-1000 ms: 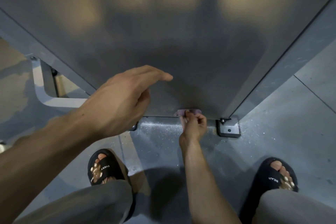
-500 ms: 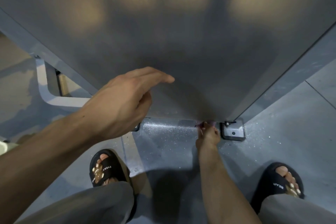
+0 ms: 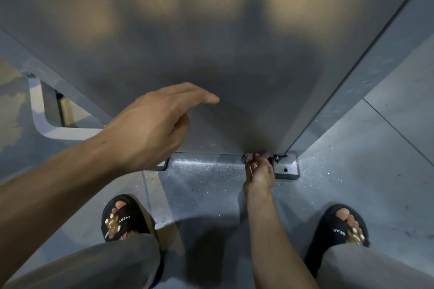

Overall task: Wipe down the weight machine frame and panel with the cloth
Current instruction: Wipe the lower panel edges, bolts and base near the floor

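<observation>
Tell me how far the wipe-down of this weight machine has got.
Done: cannot be judged; the panel shows no clear wipe marks. In hand: the right hand pinches the purple cloth at the panel's bottom edge, beside the foot plate. The left hand rests open near the panel. Left: apparently the frame.

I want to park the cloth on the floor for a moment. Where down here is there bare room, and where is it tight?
Bare floor lies between the panel's bottom edge and the two sandals, left of the right hand. More lies right of the bolted foot plate. It is tight at the panel's right corner, where the right hand grips the cloth beside that plate.
</observation>
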{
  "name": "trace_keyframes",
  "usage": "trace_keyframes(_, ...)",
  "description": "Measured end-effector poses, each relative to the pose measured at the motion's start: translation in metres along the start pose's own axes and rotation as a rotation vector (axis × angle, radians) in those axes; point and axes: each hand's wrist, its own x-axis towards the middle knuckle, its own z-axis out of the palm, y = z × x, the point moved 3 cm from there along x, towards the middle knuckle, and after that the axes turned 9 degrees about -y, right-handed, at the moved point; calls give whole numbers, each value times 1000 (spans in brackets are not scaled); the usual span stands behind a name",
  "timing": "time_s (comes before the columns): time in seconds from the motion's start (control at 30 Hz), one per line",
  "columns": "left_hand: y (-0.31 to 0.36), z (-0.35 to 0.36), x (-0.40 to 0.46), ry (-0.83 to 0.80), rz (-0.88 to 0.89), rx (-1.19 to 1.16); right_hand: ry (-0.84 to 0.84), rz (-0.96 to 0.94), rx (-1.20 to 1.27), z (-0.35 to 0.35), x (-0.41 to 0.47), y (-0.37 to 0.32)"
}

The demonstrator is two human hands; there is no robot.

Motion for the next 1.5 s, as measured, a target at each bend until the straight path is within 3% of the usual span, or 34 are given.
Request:
trace_keyframes(0.3,-3,-4,-6,4,-1,3,34,-120,-109,-21,10,-13)
trace_keyframes(0.47,-11,-5,-19,19,-41,-4,-28,-54,-136,-3,14,19)
trace_keyframes(0.6,-28,-3,-35,20,-79,31,-190,52,-224,13,11,51)
trace_keyframes(0.73,-39,-5,-49,60,-105,58,-201,109,-305,30,-2,75)
trace_keyframes(0.9,-48,-8,-57,90,-109,66,-196,154,-187,48,-24,90)
trace_keyframes(1.17,-46,-21,-60,163,-116,65,-351,175,-190,65,-56,65)
trace_keyframes(1.33,-53,-33,-70,218,-139,88,-313,113,-129,75,-74,48)
trace_keyframes(1.5,-72,-48,-97,257,-177,64,-392,52,-91,93,-115,15)
